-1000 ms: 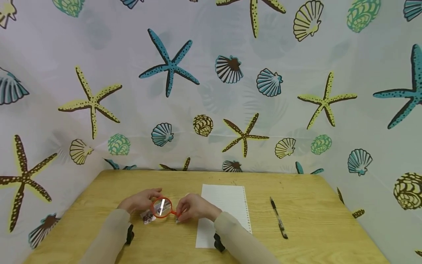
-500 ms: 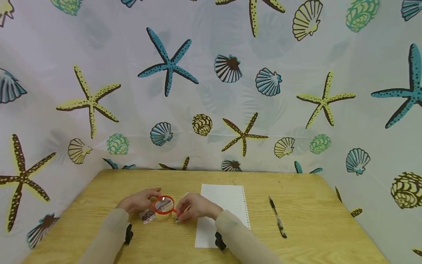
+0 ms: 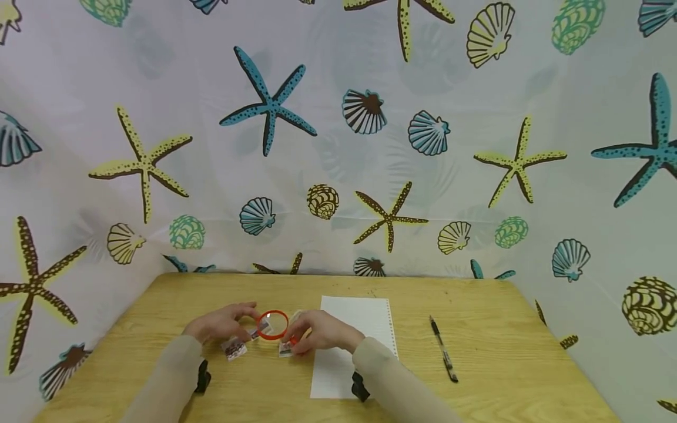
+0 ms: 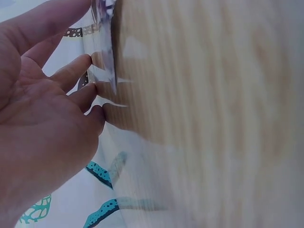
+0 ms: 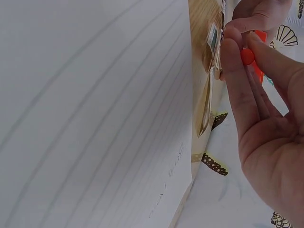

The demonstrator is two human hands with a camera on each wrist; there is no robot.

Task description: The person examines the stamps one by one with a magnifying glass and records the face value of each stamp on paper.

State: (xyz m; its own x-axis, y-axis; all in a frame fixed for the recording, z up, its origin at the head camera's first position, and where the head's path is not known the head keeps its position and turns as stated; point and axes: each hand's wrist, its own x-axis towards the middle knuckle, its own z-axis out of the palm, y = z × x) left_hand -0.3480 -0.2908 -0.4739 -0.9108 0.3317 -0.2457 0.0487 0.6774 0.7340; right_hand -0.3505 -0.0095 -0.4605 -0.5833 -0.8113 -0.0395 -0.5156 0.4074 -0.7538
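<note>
My right hand (image 3: 325, 330) pinches the handle of a red-rimmed magnifying glass (image 3: 271, 338) between thumb and fingers. In the right wrist view the round end of the red handle (image 5: 247, 56) shows between the fingertips. The lens hangs over the table between both hands. My left hand (image 3: 219, 323) lies with loosely bent fingers beside small printed pictures; in the left wrist view its fingertips are at the tabletop. One picture (image 3: 234, 348) is just below the left hand, another (image 3: 255, 334) lies partly under the lens, and a third (image 3: 285, 349) is by the right fingertips.
A lined sheet of paper (image 3: 365, 314) with a perforated edge lies under the right wrist; faint handwriting (image 5: 166, 180) shows on it. A black pen (image 3: 443, 349) lies to its right on the wooden table (image 3: 502, 352). A shell-patterned curtain (image 3: 338, 158) surrounds the table.
The magnifying glass has moved right and slightly up, away from the left hand. More of the pictures beneath and beside it now shows. The left hand stays almost in place.
</note>
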